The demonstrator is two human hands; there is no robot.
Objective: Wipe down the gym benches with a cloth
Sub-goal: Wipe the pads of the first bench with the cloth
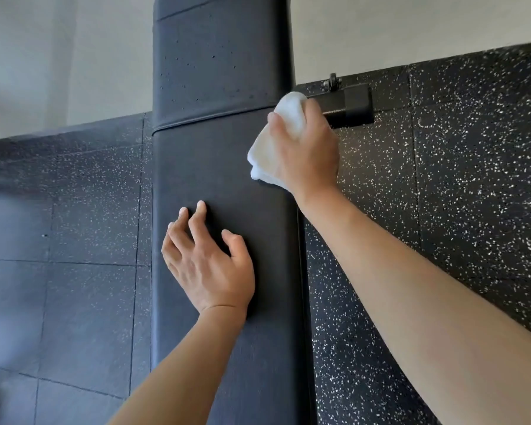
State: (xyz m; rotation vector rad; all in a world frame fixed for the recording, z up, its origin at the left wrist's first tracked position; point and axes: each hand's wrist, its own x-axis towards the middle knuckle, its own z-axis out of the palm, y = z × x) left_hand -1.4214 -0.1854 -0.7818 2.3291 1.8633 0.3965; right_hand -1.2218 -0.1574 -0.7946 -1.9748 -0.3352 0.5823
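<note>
White cloth [265, 154], bunched, right of center in upper half of frame, at the right edge of the black padded gym bench [224, 167]. Right hand [304, 148] grips it, fingers curled round the cloth, part of it sticking out above the knuckles and to the left of the hand. Bench pad runs vertically through the middle of frame, top to bottom, with a seam across it just above the cloth; upper section past the seam shows small pits or specks. Left hand [207, 262] rests on the pad, lower center, fingers spread and relaxed, holding nothing. Both forearms bare, entering from the bottom and lower right. Black metal frame bar [348, 107] sticks out right of the bench, just behind the right hand. Black rubber floor [457, 179] with white flecks on both sides. Pale wall [59, 56] across the top.
</note>
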